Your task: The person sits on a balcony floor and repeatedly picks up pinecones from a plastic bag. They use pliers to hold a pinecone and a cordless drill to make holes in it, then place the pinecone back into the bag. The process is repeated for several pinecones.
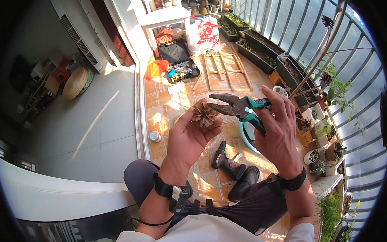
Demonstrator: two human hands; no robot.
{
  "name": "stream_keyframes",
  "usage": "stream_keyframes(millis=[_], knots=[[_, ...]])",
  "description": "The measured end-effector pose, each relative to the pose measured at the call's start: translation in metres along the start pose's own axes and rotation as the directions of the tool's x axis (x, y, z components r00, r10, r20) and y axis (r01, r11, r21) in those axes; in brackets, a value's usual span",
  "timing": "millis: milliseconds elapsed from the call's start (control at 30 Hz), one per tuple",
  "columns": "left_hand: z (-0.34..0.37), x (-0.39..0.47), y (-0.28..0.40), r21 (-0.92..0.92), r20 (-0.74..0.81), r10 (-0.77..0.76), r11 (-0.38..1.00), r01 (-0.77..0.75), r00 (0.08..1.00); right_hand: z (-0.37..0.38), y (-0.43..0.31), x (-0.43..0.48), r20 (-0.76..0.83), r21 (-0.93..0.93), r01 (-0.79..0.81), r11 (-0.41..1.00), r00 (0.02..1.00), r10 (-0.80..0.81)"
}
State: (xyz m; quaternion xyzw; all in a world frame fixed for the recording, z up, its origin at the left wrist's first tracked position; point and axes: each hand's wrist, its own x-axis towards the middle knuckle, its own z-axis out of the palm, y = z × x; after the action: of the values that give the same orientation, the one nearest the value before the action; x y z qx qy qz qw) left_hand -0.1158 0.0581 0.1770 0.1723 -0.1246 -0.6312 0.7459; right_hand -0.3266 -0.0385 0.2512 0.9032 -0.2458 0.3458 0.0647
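My left hand [192, 135] holds a brown pine cone [204, 115] between the thumb and fingers, its scales facing up. In my right hand [277, 127] is a pair of combination pliers [239, 107] with black and teal handles. The plier jaws are spread and point left, with their tips close to the pine cone's right edge; whether they touch it I cannot tell. A cordless drill [226, 161] lies on the tiled floor below my hands, near my shoe. Behind my right hand a light-blue basin [247, 136] is partly hidden.
A wooden lattice [227, 71] lies on the floor beyond, beside an open tool case [182, 68]. A small white jar [154, 136] stands near the door track. Planters [258, 53] and potted plants line the railing at right, where a branch [322, 52] bears pine cones.
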Motion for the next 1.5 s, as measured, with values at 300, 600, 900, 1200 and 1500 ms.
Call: stream_keyframes(millis=[300,600,900,1200,1500], knots=[[0.013,-0.019,0.011,0.074,-0.055,0.205,0.977,-0.201,0.977,0.002,-0.009,-0.007,0.162,-0.046,0.028,0.999,0.987,-0.020],[0.014,-0.016,-0.008,0.452,-0.050,0.414,0.821,-0.349,0.909,-0.008,-0.010,-0.019,0.266,-0.102,-0.037,0.994,0.962,0.063],[0.011,-0.013,-0.013,0.661,0.044,0.472,0.647,-0.380,0.880,-0.011,-0.007,-0.028,0.281,-0.155,-0.042,0.987,0.956,0.085],[0.002,-0.003,-0.019,0.478,-0.067,0.240,0.860,-0.180,0.968,-0.009,0.001,-0.031,0.282,-0.087,-0.090,0.992,0.953,0.112],[0.002,0.001,-0.019,0.251,-0.011,0.105,0.963,-0.099,0.994,0.001,0.006,-0.043,0.206,-0.023,-0.134,0.991,0.969,0.136]])
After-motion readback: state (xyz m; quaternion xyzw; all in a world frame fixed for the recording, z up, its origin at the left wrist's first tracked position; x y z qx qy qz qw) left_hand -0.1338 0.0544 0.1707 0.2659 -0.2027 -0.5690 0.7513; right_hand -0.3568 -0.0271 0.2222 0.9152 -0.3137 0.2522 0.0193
